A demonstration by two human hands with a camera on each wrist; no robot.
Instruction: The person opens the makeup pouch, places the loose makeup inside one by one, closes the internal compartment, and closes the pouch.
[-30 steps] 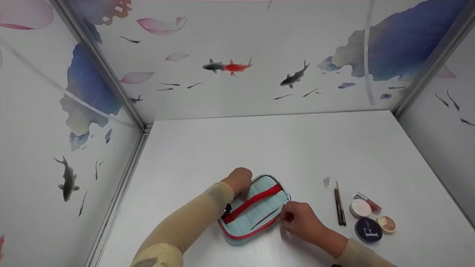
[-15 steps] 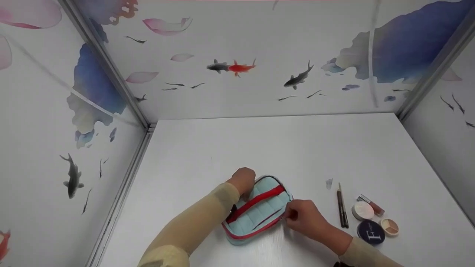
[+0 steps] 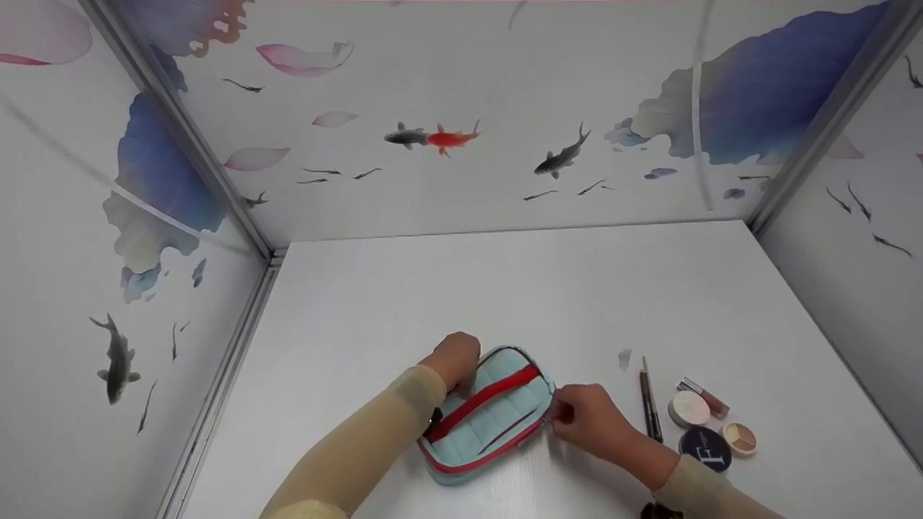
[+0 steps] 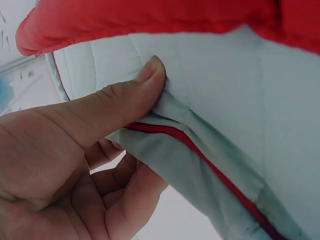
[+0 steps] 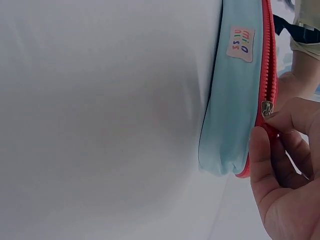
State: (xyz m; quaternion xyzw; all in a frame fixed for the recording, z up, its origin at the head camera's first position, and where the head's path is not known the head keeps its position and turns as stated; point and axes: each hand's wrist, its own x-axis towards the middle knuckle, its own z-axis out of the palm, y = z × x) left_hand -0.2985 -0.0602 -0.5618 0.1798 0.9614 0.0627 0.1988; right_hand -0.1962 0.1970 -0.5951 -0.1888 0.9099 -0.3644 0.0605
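A light blue quilted pouch [image 3: 497, 425] with a red strap [image 3: 490, 395] across its top and a red zip lies on the white table. My left hand [image 3: 456, 358] grips its far-left edge; in the left wrist view the thumb [image 4: 145, 85] presses on the quilted top, with the other fingers beneath the red-piped rim. At the pouch's right end, my right hand [image 3: 588, 418] pinches the zip by its metal slider [image 5: 266, 107], the pull hidden between thumb and forefinger. Zip teeth [image 5: 268, 60] stand parted behind the slider. A small lettered label [image 5: 241, 43] marks the pouch's side.
Right of my right hand lie slim brushes [image 3: 650, 404], a lip gloss tube [image 3: 705, 398], a white round pot [image 3: 689, 409], a dark lidded compact [image 3: 703, 447] and a small three-colour palette [image 3: 740, 438]. Printed walls [image 3: 461, 194] enclose the table's back and sides.
My right hand has shifted slightly up and right around the pouch's end with the zip slider. The left hand keeps its grip. The head view has swayed a little.
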